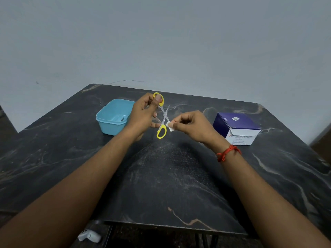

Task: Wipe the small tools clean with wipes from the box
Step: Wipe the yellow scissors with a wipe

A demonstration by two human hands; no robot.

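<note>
My left fingers (157,100) clamp open yellow-handled steel scissors (164,115); right fingers (175,124) pinch a small white wipe (169,127) at the pivot's four o'clock.

Marbled table (170,176), blue tub (111,128), wipes box (238,128) (purple)

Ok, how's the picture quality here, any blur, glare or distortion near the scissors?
Head view: dim, even light, no hard glare; wide-angle bends the table edges; scissors and wipe look slightly soft but readable; the box print is too blurred to read fully.
</note>
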